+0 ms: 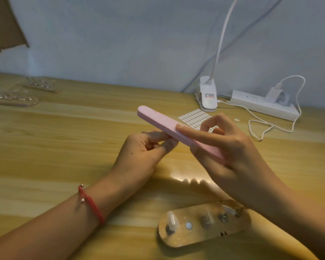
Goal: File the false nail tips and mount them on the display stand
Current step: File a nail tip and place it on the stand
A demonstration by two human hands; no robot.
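My right hand [231,154] grips a long pink nail file [158,120], with the index finger laid straight along its top. The file slants up to the left above the table. My left hand [144,149] pinches something small between thumb and index finger right under the file; that small thing, likely a false nail tip, is mostly hidden. Near the table's front lies an oval wooden display stand [195,235] with several round pegs. A clear nail tip [172,220] sits on its leftmost peg, and others sit further right, partly behind my right forearm.
A sheet of white adhesive tabs [193,117] lies behind the file. A white clip lamp [207,94], a power strip [251,104] with a charger and a looping cable [261,130] stand at the back right. Two more stands [13,99] lie far left.
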